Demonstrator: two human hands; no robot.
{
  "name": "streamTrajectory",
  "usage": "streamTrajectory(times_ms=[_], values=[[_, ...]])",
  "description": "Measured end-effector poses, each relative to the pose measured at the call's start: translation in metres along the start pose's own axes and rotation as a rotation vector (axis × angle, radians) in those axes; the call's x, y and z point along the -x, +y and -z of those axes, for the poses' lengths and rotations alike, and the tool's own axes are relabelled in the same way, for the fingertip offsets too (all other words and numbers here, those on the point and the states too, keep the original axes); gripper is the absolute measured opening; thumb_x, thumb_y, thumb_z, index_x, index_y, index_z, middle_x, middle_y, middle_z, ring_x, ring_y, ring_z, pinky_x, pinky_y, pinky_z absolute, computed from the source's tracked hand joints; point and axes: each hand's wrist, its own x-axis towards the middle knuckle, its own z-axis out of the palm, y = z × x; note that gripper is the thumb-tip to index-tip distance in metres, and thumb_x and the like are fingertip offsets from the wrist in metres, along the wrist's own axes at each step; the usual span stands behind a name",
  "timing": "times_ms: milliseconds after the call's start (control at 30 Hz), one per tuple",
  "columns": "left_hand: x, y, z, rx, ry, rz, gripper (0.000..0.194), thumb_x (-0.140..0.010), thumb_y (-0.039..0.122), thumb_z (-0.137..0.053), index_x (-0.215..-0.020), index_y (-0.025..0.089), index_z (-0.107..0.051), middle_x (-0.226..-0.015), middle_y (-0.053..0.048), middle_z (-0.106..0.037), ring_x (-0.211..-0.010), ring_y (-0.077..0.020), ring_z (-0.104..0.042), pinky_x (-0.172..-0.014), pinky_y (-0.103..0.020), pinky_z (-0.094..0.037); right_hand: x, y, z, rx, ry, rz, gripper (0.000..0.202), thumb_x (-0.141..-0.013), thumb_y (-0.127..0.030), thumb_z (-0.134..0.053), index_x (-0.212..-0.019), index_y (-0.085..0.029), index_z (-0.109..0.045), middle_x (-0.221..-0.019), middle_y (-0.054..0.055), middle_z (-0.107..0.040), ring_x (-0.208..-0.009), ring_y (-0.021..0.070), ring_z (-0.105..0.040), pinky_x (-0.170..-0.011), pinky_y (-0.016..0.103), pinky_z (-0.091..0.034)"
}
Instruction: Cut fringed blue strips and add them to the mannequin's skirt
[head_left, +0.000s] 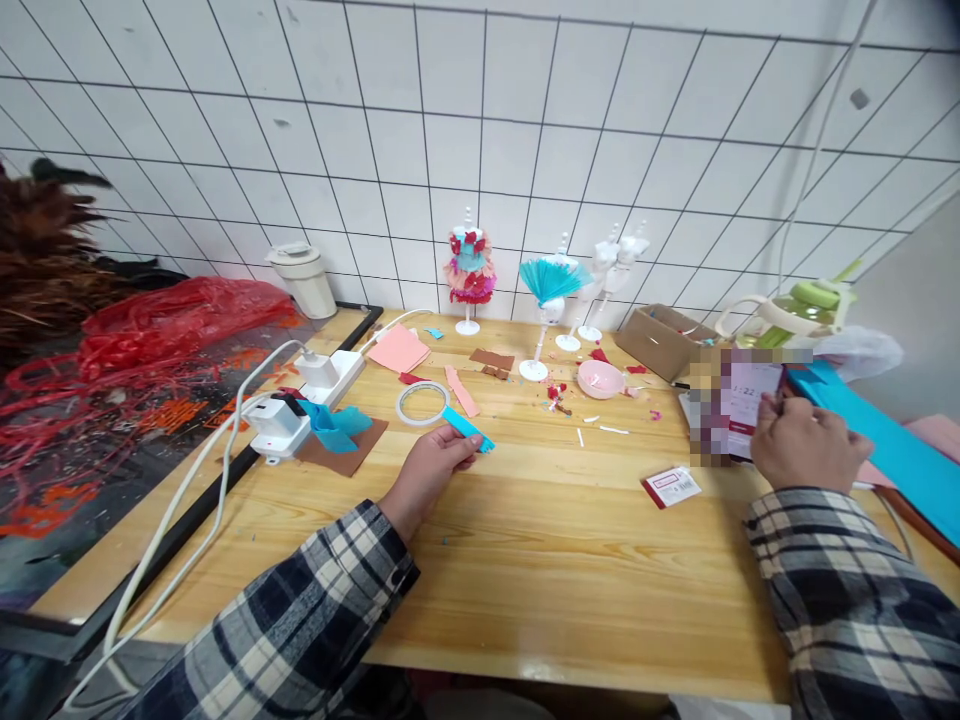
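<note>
My left hand (444, 458) pinches a bright blue crepe paper strip (466, 428) with a fringed end, just above the table. Beside it lie a roll of double-sided tape (422, 403) and a narrow pink paper strip (461, 391). At the right, my right hand (810, 445) is closed at the right edge of a phone (750, 405), thumb over the lit screen. The other fingertips are hidden, and the phone's left part is blurred. A red and white card (671, 487) lies in front of it.
Small white dress stands, one with a ruffled paper dress (470, 265), one with a blue pleated fan (553, 281), line the wall. A pink bowl (601, 379), cardboard box (661, 340) and blue paper (885, 440) are right. Left are a power strip (341, 378) with cables and brown paper (360, 448).
</note>
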Motion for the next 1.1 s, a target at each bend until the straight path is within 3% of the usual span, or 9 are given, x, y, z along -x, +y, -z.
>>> streamTrajectory(times_ms=[100, 167, 267, 333, 400, 500, 633, 767, 1100], values=[[-0.001, 0.0, 0.0, 0.001, -0.002, 0.017, 0.032, -0.064, 0.041, -0.081, -0.079, 0.015, -0.068, -0.077, -0.003, -0.07, -0.071, -0.0139, -0.059, -0.07, -0.026, -0.043, 0.001, -0.019, 0.026, -0.064, 0.068, -0.065, 0.042, -0.094, -0.044, -0.027, -0.102, -0.015, -0.057, -0.101, 0.025, -0.06, -0.108, 0.0431, -0.054, -0.079, 0.056, -0.037], [-0.001, -0.001, 0.0, -0.003, -0.002, 0.015, 0.032, -0.065, 0.04, -0.08, -0.079, 0.015, -0.067, -0.077, -0.003, -0.07, -0.072, -0.0138, -0.06, -0.07, -0.026, -0.043, 0.012, -0.047, 0.047, -0.202, 0.031, -0.073, 0.037, -0.094, -0.045, -0.029, -0.101, -0.019, -0.053, -0.092, 0.019, -0.061, -0.092, 0.037, -0.059, -0.072, 0.048, -0.041], [-0.001, -0.001, 0.001, 0.012, 0.002, 0.009, 0.03, -0.066, 0.038, -0.08, -0.079, 0.015, -0.066, -0.075, -0.002, -0.069, -0.07, -0.0121, -0.059, -0.067, -0.024, -0.042, 0.05, -0.109, 0.068, -0.658, -0.253, 0.092, 0.04, -0.094, -0.058, -0.026, -0.091, -0.024, -0.047, -0.076, 0.008, -0.056, -0.071, 0.0257, -0.056, -0.064, 0.037, -0.041], [-0.001, -0.001, 0.002, 0.038, 0.007, 0.018, 0.03, -0.066, 0.038, -0.08, -0.079, 0.015, -0.066, -0.076, -0.002, -0.068, -0.07, -0.0113, -0.059, -0.067, -0.023, -0.042, 0.082, -0.156, 0.066, -0.944, -0.549, 0.212, 0.046, -0.095, -0.061, -0.018, -0.084, -0.024, -0.045, -0.07, 0.004, -0.051, -0.066, 0.0216, -0.053, -0.059, 0.033, -0.041], [0.0, 0.001, 0.004, 0.071, 0.011, 0.035, 0.03, -0.066, 0.038, -0.08, -0.08, 0.015, -0.066, -0.079, -0.002, -0.068, -0.07, -0.0107, -0.059, -0.068, -0.023, -0.043, 0.111, -0.195, 0.055, -1.064, -0.814, 0.25, 0.05, -0.095, -0.062, -0.017, -0.08, -0.024, -0.044, -0.064, 0.001, -0.049, -0.062, 0.0183, -0.05, -0.056, 0.03, -0.04], [0.0, 0.003, 0.006, 0.115, 0.007, 0.055, 0.031, -0.064, 0.036, -0.082, -0.08, 0.016, -0.066, -0.08, -0.002, -0.068, -0.07, -0.01, -0.059, -0.069, -0.022, -0.044, 0.137, -0.227, 0.034, -1.087, -1.005, 0.321, 0.047, -0.097, -0.059, -0.023, -0.077, -0.023, -0.045, -0.064, -0.001, -0.053, -0.058, 0.015, -0.048, -0.055, 0.027, -0.039], [0.0, 0.004, 0.005, 0.085, -0.036, 0.06, 0.029, -0.063, 0.035, -0.082, -0.079, 0.016, -0.067, -0.079, -0.002, -0.068, -0.071, -0.0112, -0.059, -0.07, -0.023, -0.044, 0.143, -0.229, 0.022, -1.084, -1.007, 0.359, 0.045, -0.099, -0.054, -0.023, -0.082, -0.023, -0.05, -0.057, -0.003, -0.052, -0.057, 0.0146, -0.05, -0.061, 0.027, -0.04], [-0.001, 0.001, 0.003, -0.004, -0.084, 0.068, 0.028, -0.063, 0.035, -0.082, -0.079, 0.015, -0.068, -0.079, -0.004, -0.07, -0.073, -0.0143, -0.062, -0.072, -0.026, -0.044, 0.144, -0.223, 0.025, -1.04, -0.981, 0.404, 0.045, -0.1, -0.055, -0.023, -0.082, -0.023, -0.05, -0.055, -0.005, -0.049, -0.056, 0.0145, -0.05, -0.062, 0.027, -0.037], [0.001, 0.001, -0.001, -0.074, -0.072, 0.023, 0.03, -0.061, 0.036, -0.082, -0.078, 0.015, -0.068, -0.075, -0.002, -0.069, -0.069, -0.0147, -0.059, -0.07, -0.028, -0.042, 0.147, -0.227, 0.03, -0.928, -0.97, 0.469, 0.041, -0.1, -0.052, -0.026, -0.08, -0.024, -0.048, -0.059, -0.003, -0.052, -0.06, 0.0156, -0.051, -0.061, 0.027, -0.034]])
